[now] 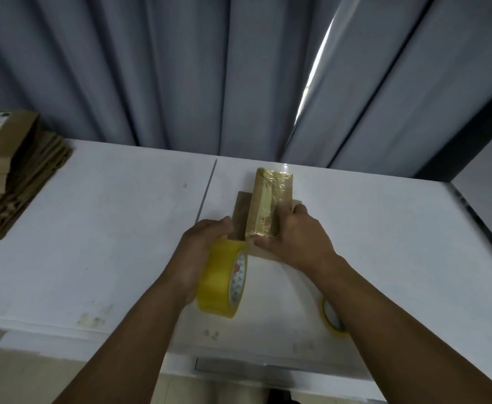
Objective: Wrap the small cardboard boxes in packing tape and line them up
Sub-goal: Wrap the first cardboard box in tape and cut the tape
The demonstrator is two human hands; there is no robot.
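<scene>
Now, your left hand fingers curled round the yellow packing tape roll, your right hand fingers gripping the tape-wrapped small brown cardboard box, box mid white surface, just beyond roll

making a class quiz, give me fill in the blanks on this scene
The left hand holds a roll of ____ packing tape.
The right hand grips a cardboard box wrapped in ____.
A second tape roll lies partly under the right ____.
The flattened cardboard stack sits on the table's ____ side.
Missing: yellow; tape; forearm; left.
</scene>
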